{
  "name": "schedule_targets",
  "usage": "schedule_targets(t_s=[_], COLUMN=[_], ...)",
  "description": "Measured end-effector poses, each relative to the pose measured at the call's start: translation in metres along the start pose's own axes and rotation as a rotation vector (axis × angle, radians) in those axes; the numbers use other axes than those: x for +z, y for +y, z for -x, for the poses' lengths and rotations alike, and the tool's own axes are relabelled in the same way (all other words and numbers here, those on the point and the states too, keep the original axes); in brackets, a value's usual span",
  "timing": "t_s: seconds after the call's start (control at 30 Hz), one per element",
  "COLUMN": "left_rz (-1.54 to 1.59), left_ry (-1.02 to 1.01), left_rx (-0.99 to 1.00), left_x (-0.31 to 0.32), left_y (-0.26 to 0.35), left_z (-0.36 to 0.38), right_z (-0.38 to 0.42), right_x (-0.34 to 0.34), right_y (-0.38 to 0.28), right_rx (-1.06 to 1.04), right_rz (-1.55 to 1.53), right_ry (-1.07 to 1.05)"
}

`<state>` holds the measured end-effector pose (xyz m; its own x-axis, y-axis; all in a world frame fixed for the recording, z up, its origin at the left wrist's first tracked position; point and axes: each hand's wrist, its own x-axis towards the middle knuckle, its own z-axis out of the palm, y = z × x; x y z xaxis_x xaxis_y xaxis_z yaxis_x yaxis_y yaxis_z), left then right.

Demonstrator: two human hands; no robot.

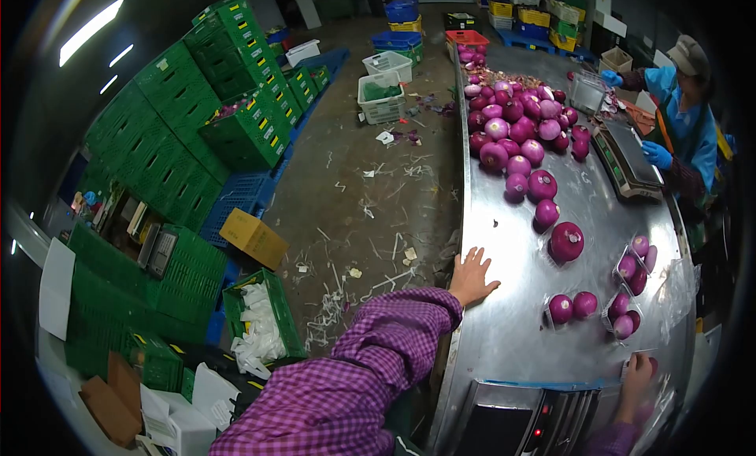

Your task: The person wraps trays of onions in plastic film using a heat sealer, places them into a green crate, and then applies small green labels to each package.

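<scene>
- The left hand (472, 276) lies flat, fingers spread, on the near edge of the steel table (512, 330), holding nothing
- The right hand (636, 376) curls around a red onion (653, 365) at the table's near right corner
- Packed onion trays (630, 287) sit just beyond it
- A large loose onion (566, 242) lies mid-table
- A co-worker's gloved hand (655, 153) rests by a scale (628, 158)

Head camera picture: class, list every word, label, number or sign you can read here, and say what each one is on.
No text here can be read.
Green crates: yellow and white labels, too small to read.
Scale by the co-worker: display not legible.
Machine panel at the table's near edge: red lights only, no readable marks.
Cardboard box on the floor: no print visible.
</scene>
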<state>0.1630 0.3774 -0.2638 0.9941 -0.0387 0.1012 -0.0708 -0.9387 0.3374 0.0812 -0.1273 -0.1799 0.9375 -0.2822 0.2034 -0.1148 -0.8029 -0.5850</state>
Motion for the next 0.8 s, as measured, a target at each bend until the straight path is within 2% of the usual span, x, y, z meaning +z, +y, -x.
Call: schedule_targets(t_s=[0.3,0.37,0.6,0.67,0.8], left_rz=[-0.006,0.012,0.017,0.028,0.035], left_ry=[-0.027,-0.030,0.000,-0.004,-0.001], left_rx=[-0.016,-0.014,-0.010,-0.009,-0.017], left_x=[-0.004,-0.005,-0.004,-0.005,-0.005], left_y=[0.001,0.002,0.002,0.003,0.002], left_z=[0.000,0.001,0.001,0.001,0.001], right_z=[0.002,0.002,0.002,0.002,-0.004], right_x=[-0.001,-0.003,-0.001,-0.008,-0.001], right_y=[-0.005,-0.008,-0.006,-0.016,0.024], right_rx=[-0.024,-0.055,-0.151,0.094,0.034], right_rz=[0.038,0.200,0.267,0.284,0.314], right_ry=[0.004,0.003,0.068,-0.083,-0.003])
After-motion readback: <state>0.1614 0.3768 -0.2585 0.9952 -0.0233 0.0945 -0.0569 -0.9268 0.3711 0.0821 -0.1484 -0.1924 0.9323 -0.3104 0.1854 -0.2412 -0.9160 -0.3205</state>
